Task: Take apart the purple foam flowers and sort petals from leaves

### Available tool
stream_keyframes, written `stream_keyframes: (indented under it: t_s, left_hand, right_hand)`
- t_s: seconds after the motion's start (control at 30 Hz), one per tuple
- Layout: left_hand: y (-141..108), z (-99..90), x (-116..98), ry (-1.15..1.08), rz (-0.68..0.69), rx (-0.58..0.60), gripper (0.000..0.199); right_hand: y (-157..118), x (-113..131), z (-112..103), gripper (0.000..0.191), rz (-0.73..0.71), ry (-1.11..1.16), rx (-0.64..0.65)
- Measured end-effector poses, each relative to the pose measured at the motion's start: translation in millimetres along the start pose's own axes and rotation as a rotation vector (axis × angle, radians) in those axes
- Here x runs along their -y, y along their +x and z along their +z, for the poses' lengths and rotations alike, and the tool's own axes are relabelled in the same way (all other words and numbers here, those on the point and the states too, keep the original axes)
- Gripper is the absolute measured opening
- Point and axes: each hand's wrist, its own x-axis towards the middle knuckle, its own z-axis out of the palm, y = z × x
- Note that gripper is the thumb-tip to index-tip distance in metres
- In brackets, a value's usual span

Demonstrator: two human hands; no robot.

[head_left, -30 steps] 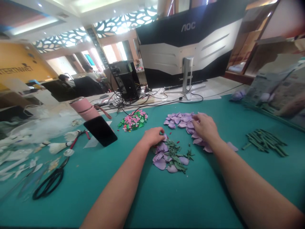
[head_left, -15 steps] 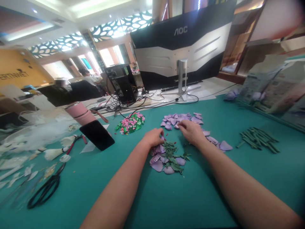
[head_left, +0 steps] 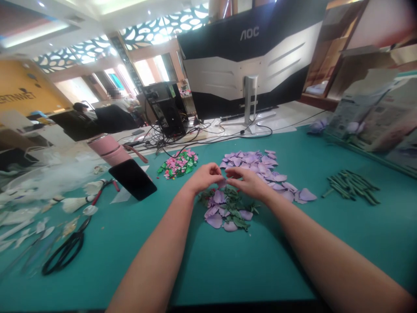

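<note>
Between my two hands is a small purple petal (head_left: 222,183), its edges partly covered by fingers. My left hand (head_left: 207,177) is closed in a pinch on it. From the other side, my right hand (head_left: 245,181) has its curved fingertips at the same petal, and they appear to grip its edge. Just below both hands lies a mixed heap of purple petals (head_left: 214,221) and small green leaf-like pieces (head_left: 240,222). Behind my right hand spreads a larger pile of loose purple petals (head_left: 265,161).
Pink and green flower pieces (head_left: 180,163) lie left of the petals, green stems (head_left: 353,186) at right. A phone (head_left: 133,179) leans against a pink bottle (head_left: 109,150). Black-handled scissors (head_left: 65,252) and shuttlecocks (head_left: 75,203) are at left. A monitor (head_left: 250,65) and cables stand behind.
My right hand has moved left from the petal pile to meet my left hand. My left hand has risen slightly, and a purple petal now shows between them.
</note>
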Motion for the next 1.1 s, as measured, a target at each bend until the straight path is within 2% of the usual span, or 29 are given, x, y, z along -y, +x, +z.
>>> stream_keyframes:
  t_s: [0.13, 0.23, 0.3, 0.37, 0.43, 0.53, 0.6, 0.8, 0.93, 1.1]
  left_hand:
    - [-7.6, 9.0, -10.7, -0.168, 0.05, -0.047, 0.02]
    - [-13.9, 11.9, -7.9, -0.011, 0.041, -0.158, 0.022]
    - [-19.7, 11.4, -2.3, 0.169, -0.001, -0.165, 0.02]
    - [-26.1, 10.5, 4.3, 0.337, -0.034, -0.092, 0.017]
    - [-31.4, 10.2, 10.0, 0.457, -0.042, -0.025, 0.015]
    - [-35.4, 11.6, 14.6, 0.534, -0.064, -0.012, 0.019]
    - [-35.4, 13.8, 14.7, 0.564, -0.08, -0.032, 0.025]
    - [-31.4, 26.5, 10.9, 0.632, -0.145, -0.05, 0.035]
    - [-28.4, 34.4, 11.3, 0.621, -0.2, -0.06, 0.026]
    - [-27.6, 34.3, 9.7, 0.579, -0.22, -0.046, 0.016]
  right_hand:
    - [1.4, 1.1, 3.6, 0.032, 0.053, 0.15, 0.092]
    - [4.0, -2.6, -8.7, 0.027, 0.08, 0.131, 0.031]
    - [5.1, -8.8, -21.5, 0.024, 0.079, -0.014, -0.091]
    - [5.1, -16.7, -34.8, 0.023, 0.102, -0.209, -0.208]
    - [4.0, -23.0, -45.7, 0.023, 0.137, -0.403, -0.276]
    - [1.6, -24.0, -53.7, 0.028, 0.138, -0.64, -0.325]
    - [0.7, -18.9, -52.7, 0.028, 0.105, -0.672, -0.3]
    - [1.7, -1.3, -33.3, 0.014, -0.063, -0.637, -0.101]
    - [0.7, 0.6, -20.5, 0.013, -0.12, -0.595, -0.026]
    - [-2.0, 2.9, -11.4, 0.015, -0.114, -0.582, -0.019]
